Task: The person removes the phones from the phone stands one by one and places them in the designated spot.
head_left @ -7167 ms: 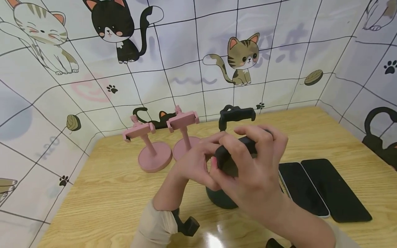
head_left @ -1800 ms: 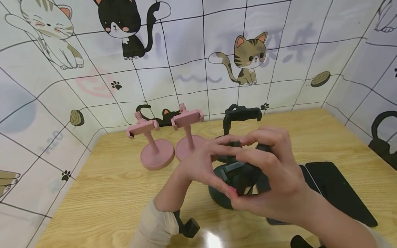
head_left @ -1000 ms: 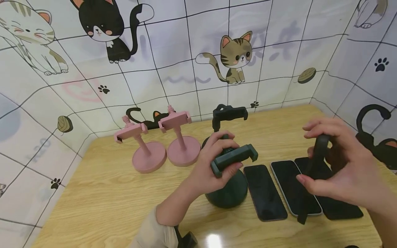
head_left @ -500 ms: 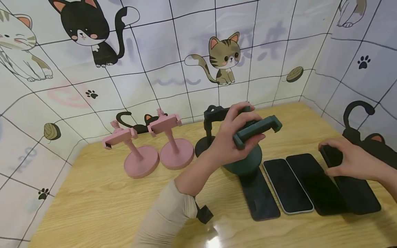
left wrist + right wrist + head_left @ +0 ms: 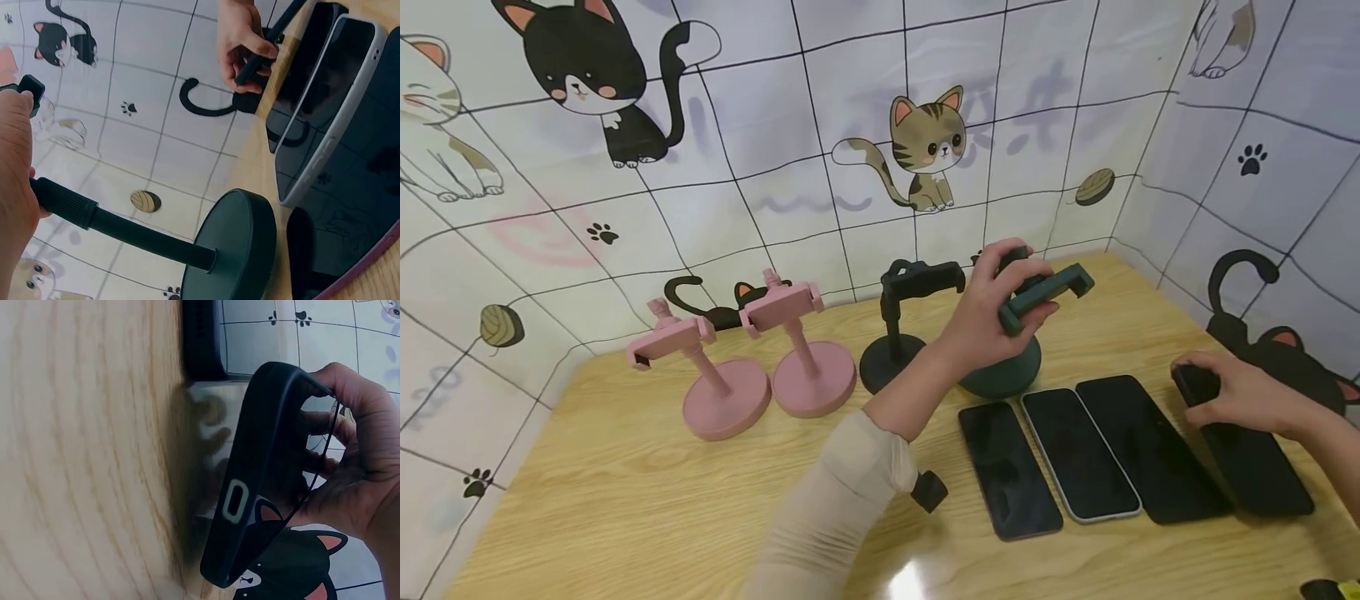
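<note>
My left hand grips the dark green phone stand just behind its clamp, fingers curled round the top. No phone sits in that clamp. In the left wrist view the stand's ribbed neck and round base show below the hand. At the right end of the phone row my right hand pinches a black phone by its far end. The right wrist view shows this phone tilted close over the tabletop, thumb and fingers on opposite edges.
Three phones lie side by side: a dark one, a white-edged one and a wide black one. Two pink phone stands and a black stand stand at the back of the wooden table, before a cat-print cloth.
My right hand has carried the black phone away from the green stand to the right of the row. My left hand has shifted the stand back and right, behind the phones.
</note>
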Motion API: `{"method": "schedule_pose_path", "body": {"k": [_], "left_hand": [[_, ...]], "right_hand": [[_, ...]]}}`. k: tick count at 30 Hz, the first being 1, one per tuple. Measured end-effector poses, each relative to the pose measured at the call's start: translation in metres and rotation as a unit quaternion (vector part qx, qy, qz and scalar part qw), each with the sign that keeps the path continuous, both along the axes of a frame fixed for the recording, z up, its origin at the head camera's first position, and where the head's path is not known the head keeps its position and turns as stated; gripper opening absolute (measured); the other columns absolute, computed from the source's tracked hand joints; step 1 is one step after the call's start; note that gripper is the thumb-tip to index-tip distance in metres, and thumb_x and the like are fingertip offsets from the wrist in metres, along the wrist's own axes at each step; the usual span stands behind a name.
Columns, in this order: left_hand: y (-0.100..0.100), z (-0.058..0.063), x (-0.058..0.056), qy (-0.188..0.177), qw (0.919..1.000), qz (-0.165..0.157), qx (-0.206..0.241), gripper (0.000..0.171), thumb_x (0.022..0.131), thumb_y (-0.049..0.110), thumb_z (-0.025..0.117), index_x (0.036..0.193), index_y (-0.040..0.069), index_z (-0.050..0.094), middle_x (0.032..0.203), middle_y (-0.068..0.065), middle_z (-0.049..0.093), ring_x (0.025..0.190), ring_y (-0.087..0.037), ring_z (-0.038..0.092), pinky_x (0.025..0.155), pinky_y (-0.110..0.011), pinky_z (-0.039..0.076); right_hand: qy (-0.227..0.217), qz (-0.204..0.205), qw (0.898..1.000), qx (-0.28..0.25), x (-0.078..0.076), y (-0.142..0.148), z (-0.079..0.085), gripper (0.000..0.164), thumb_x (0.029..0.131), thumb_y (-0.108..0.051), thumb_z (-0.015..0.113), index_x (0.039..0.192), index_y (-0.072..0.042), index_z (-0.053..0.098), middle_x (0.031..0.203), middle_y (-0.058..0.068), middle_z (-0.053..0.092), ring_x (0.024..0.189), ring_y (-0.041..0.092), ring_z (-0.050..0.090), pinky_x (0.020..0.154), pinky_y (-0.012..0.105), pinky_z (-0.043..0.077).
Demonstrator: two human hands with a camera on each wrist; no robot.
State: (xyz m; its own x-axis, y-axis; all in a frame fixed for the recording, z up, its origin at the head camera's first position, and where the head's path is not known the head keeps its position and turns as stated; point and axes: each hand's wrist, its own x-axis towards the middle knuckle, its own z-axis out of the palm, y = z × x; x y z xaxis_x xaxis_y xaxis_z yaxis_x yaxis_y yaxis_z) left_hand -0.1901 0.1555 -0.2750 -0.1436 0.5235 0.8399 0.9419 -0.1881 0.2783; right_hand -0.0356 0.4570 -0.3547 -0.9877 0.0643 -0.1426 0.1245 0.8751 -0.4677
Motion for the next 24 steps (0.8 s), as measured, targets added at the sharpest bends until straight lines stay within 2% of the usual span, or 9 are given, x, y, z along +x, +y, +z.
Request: {"method": "schedule_pose_path", "body": {"k": [4,9,12,17,24], "left_hand": [[0.003,-0.008,-0.007,-0.014,0.9999,0.0,-0.006,0.034,0.077,0.009,0.069,0.106,0.002,0.053,0.115,-0.021,0.04,0.111,-0.025,0.038,0.095,-0.021,0.033],[0.008,-0.016,-0.016,-0.04,0.9991,-0.01,-0.012,0.034,0.078,0.007,0.068,0.107,0.001,0.052,0.117,-0.02,0.039,0.111,-0.025,0.039,0.094,-0.021,0.034],[0.012,-0.018,-0.02,-0.064,0.9975,-0.024,-0.017,0.034,0.078,0.005,0.068,0.108,0.001,0.052,0.119,-0.021,0.038,0.113,-0.024,0.039,0.094,-0.02,0.035],[0.017,-0.019,-0.025,-0.124,0.9913,-0.039,-0.021,0.037,0.078,0.003,0.068,0.11,0.001,0.051,0.124,-0.02,0.036,0.118,-0.02,0.037,0.094,-0.019,0.035],[0.019,-0.019,-0.028,-0.17,0.984,-0.043,-0.031,0.039,0.079,0.004,0.067,0.114,0.002,0.051,0.133,-0.019,0.035,0.124,-0.014,0.036,0.094,-0.02,0.035]], "right_hand": [[0.008,0.016,1.0,-0.014,-0.003,0.001,-0.004,0.061,0.065,-0.014,0.076,0.115,0.005,0.046,0.118,0.034,0.04,0.09,0.034,0.046,0.061,0.034,0.04],[0.017,0.02,1.0,0.0,-0.006,0.0,-0.007,0.062,0.062,-0.017,0.077,0.114,0.003,0.05,0.113,0.03,0.048,0.085,0.024,0.047,0.062,0.032,0.04],[0.023,0.02,0.999,0.014,-0.006,0.0,-0.008,0.061,0.062,-0.021,0.079,0.113,-0.001,0.052,0.112,0.025,0.051,0.086,0.024,0.049,0.063,0.034,0.041],[0.028,0.042,0.998,0.023,-0.009,0.001,-0.008,0.056,0.065,-0.025,0.079,0.109,-0.003,0.054,0.109,0.02,0.053,0.095,0.032,0.049,0.069,0.043,0.043],[0.019,0.057,0.998,0.018,-0.013,0.002,-0.012,0.054,0.066,-0.028,0.078,0.107,-0.002,0.054,0.108,0.021,0.051,0.099,0.041,0.045,0.072,0.051,0.04]]}}
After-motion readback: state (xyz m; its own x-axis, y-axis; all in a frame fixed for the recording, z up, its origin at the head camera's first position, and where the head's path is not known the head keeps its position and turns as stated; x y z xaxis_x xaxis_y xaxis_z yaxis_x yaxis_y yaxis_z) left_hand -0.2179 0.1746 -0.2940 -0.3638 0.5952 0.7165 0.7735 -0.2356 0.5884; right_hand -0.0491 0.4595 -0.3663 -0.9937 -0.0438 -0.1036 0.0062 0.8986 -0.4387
